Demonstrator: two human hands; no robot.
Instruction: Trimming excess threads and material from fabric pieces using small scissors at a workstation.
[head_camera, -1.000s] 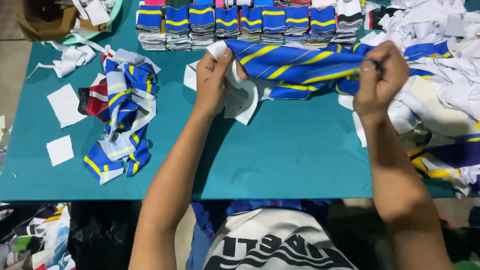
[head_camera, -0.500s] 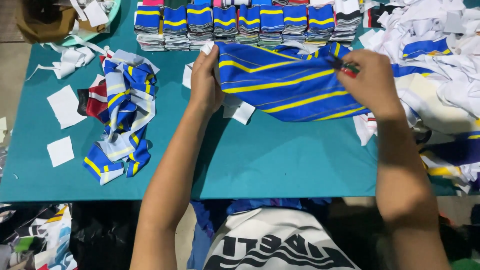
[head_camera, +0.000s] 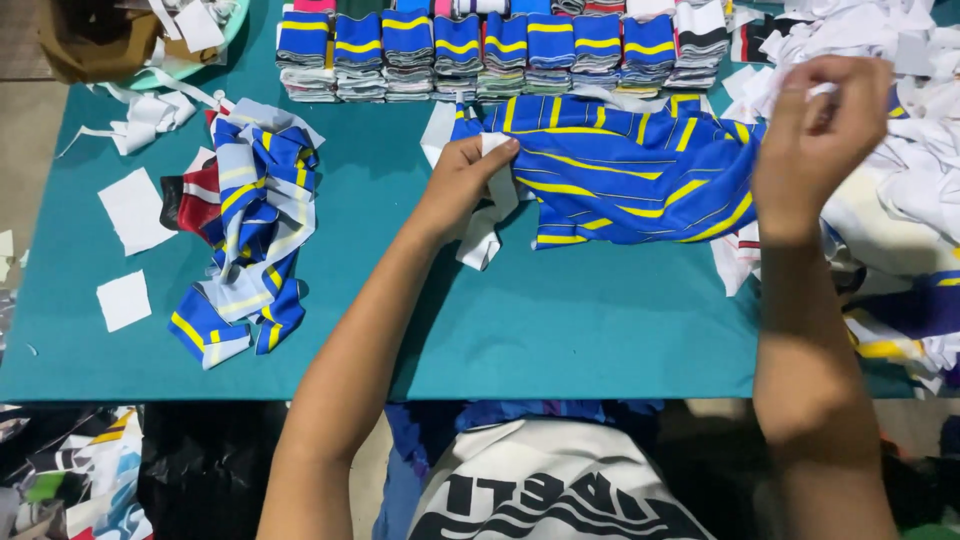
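Our left hand (head_camera: 462, 178) is lying with its fingers (head_camera: 497, 152) pressed together and flat on the left edge of the blue cloth piece with yellow stripes (head_camera: 625, 175), pinning it and a white strip (head_camera: 487, 215) against the teal table (head_camera: 560, 320). Our right hand (head_camera: 818, 140) is hanging raised above the right end of that cloth, its fingertips (head_camera: 812, 92) bunched in a pinch around what looks like a small white scrap; we cannot tell for certain what it is. The striped piece is lying spread out, though rumpled, in the middle of the table, just in front of a row of neatly folded stacks (head_camera: 500, 50) in the same blue and yellow, lined up along the far edge. To our right a big loose heap of white and striped cloth (head_camera: 900, 200) is spilling over the table side, and to our left a smaller tangled pile of blue, yellow, white and red pieces (head_camera: 250, 230) is sitting beside a few white paper squares (head_camera: 135, 210). Judging by how things lie, we are well into the work, with many stacks already folded, this one flattened but not yet folded, and a large heap left to go through.
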